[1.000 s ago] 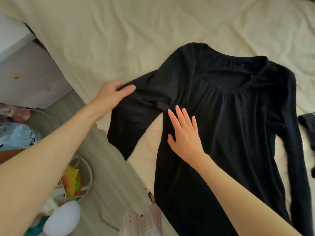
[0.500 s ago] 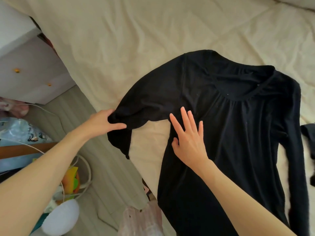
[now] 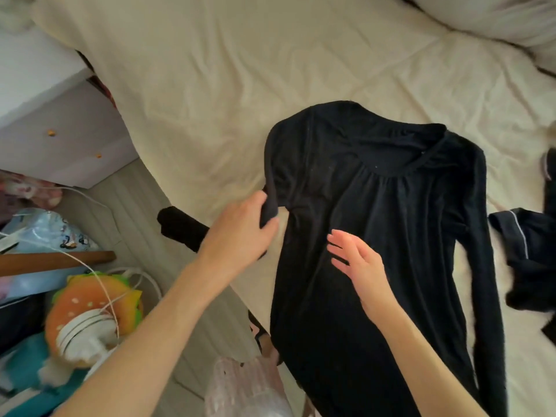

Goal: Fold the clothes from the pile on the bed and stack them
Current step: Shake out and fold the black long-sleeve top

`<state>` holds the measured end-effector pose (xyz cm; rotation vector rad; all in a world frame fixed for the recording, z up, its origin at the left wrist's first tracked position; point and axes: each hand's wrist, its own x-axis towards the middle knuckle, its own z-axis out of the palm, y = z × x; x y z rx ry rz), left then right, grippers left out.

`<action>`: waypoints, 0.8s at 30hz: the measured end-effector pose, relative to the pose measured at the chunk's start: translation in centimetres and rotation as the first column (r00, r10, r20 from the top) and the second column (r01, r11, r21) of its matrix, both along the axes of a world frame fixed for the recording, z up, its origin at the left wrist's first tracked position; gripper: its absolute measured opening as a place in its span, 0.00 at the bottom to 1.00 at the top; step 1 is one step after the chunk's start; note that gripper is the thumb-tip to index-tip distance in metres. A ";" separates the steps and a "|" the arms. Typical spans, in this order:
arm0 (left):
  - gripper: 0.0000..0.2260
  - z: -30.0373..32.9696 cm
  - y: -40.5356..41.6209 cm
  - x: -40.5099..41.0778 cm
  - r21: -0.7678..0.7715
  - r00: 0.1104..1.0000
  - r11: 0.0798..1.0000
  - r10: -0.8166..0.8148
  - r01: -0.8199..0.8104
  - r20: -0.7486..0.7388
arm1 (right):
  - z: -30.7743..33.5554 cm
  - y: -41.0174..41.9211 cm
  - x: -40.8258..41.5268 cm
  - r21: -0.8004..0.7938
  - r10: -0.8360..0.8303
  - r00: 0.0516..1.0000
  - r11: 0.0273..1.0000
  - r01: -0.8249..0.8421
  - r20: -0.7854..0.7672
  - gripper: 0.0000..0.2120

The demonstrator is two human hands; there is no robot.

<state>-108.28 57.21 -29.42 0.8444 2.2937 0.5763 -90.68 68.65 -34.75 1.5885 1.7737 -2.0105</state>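
- Black top [image 3: 391, 236] flat on bed [image 3: 240, 100], unfolded.
- Left hand [image 3: 240, 233] pinches its sleeve beside the body; right hand [image 3: 358, 260] spread above it, probably not touching.
- No stack visible; dark garment [image 3: 529, 257] beside top remains.

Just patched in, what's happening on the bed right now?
A person is folding a black long-sleeved top spread flat on the cream bed sheet. The left hand grips the top's sleeve near the armpit, with the cuff end trailing off the bed edge. The right hand hovers open over the chest area. The other sleeve lies straight along the body. A dark garment with white piping waits to the right, unfolded.
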 end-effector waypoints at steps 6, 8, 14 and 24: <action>0.24 0.0 6.8 12.4 0.054 0.912 0.939 -0.343 0.340 0.227 | 1.2 2.4 10.3 -0.097 -0.327 0.941 0.937 0.335 0.085 0.19; 0.23 -1.6 6.2 13.7 0.097 0.952 0.959 -0.279 0.268 0.126 | 0.7 2.8 12.4 -0.057 -0.309 0.937 0.945 0.322 0.162 0.19; 0.35 -7.7 0.0 10.8 -0.340 0.982 0.940 -0.096 0.036 -0.160 | -1.0 2.7 14.9 0.177 0.018 0.966 0.982 -0.066 0.258 0.20; 0.07 -5.5 1.1 11.4 -0.314 0.984 0.948 -0.093 0.040 -0.154 | -2.2 1.3 18.0 0.171 0.335 0.887 0.899 -0.402 0.319 0.22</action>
